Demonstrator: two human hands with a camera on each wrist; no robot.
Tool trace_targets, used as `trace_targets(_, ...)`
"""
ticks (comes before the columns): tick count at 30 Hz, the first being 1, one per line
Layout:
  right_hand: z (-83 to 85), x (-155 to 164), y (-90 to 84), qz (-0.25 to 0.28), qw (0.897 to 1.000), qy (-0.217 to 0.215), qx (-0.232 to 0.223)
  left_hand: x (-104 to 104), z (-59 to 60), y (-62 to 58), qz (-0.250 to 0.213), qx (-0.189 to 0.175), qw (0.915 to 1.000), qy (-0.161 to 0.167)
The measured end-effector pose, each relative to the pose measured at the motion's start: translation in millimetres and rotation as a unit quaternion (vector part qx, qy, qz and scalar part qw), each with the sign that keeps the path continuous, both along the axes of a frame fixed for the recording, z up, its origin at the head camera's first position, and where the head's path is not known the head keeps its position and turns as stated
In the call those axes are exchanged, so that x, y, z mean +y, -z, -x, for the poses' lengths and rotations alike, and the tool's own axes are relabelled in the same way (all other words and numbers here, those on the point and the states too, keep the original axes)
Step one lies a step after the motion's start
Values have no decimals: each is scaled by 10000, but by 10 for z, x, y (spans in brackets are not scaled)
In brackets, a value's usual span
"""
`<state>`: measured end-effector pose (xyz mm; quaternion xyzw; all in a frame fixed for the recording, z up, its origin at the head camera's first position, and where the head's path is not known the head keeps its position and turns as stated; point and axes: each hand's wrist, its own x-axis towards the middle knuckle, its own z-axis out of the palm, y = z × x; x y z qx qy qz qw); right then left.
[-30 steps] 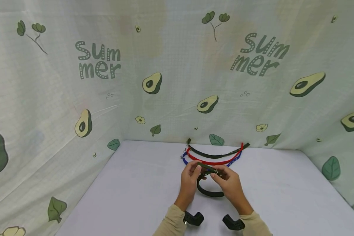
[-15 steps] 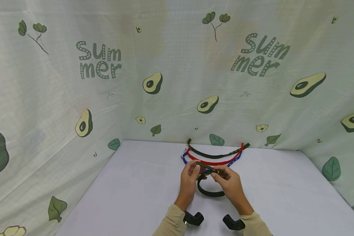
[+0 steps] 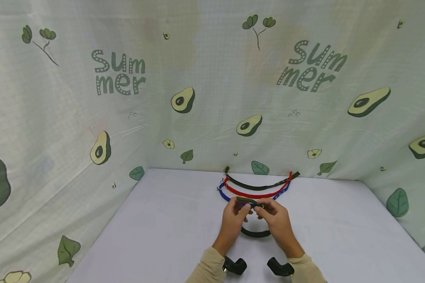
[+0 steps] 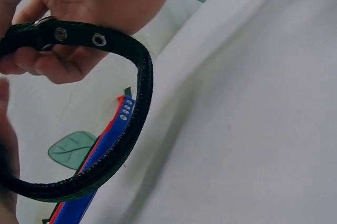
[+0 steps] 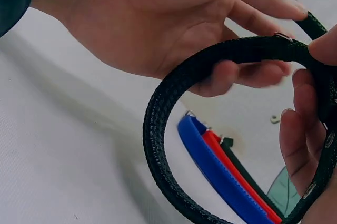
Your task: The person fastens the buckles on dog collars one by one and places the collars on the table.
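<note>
A dark green, nearly black collar with metal eyelets and a buckle forms a loop between my hands; its lower curve shows below them in the head view. My left hand holds it near the buckle, thumb at the front and fingers behind. In the right wrist view, the free strap end rises past the left fingertips. My right hand pinches the collar from the other side, its thumb close to the left thumb. The fingers partly hide the buckle.
Behind my hands, a dark collar, a red collar and a blue collar lie in curves near the back edge of the white table. A printed cloth hangs behind and beside the table.
My left hand has shifted right and slightly down along the collar, closer to my right hand. The right hand stays almost in place. The laid-out collars have not moved.
</note>
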<state>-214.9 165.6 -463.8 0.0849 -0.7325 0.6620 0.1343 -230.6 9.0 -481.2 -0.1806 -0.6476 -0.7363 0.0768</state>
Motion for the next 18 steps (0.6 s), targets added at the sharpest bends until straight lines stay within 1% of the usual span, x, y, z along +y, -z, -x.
trace_targets(3, 8, 14, 1, 90, 9999, -98, -111, 28, -19, 10, 582, 164, 9977, -299)
trace_targets(5, 18, 26, 2, 322, 9989, -250, -237, 37, -24, 10, 759, 280, 9957, -456)
trace_targets(7, 25, 41, 0, 645, 9963, -413, -391, 43, -34, -3, 833, 370, 9943, -552)
trace_targets(9, 31, 55, -4, 1046, 9913, -579, -559, 46, -55, -40, 841, 406, 9940, -566)
trace_targets(11, 34, 69, -9, 1383, 9851, -703, -739, 44, -109, -122, 839, 435, 9941, -541)
trace_targets(16, 36, 101, -15, 1869, 9725, -863, -1088, 24, -238, -301, 852, 494, 9940, -470)
trace_targets(18, 37, 109, -13, 2018, 9684, -876, -1179, 22, -256, -317, 923, 535, 9931, -487)
